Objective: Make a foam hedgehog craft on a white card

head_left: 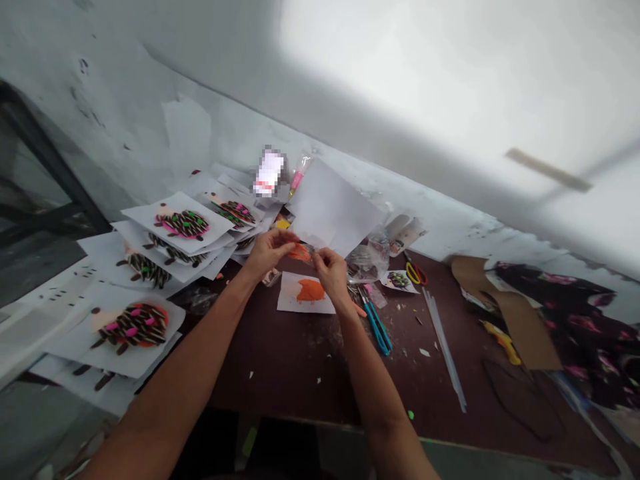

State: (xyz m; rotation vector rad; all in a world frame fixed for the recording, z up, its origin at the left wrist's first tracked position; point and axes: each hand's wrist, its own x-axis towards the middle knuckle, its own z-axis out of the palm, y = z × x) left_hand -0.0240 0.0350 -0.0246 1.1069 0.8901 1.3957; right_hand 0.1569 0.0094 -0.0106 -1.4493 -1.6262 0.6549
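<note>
My left hand (267,250) and right hand (330,267) both pinch the bottom edge of a white sheet (333,213), raised over the surface (300,373) above an orange cutout (310,291). Pulling unevenly could tear it. Finished cards (177,223) crowd my left and blue scissors (377,327) my right; the near side lies open.

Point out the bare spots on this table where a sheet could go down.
Bare: the dark tabletop between the forearms, below the orange-shape sheet; also between the blue scissors and clear sticks. Crowded: the stacked craft sheets on the left, and the cardboard on the right.
</note>
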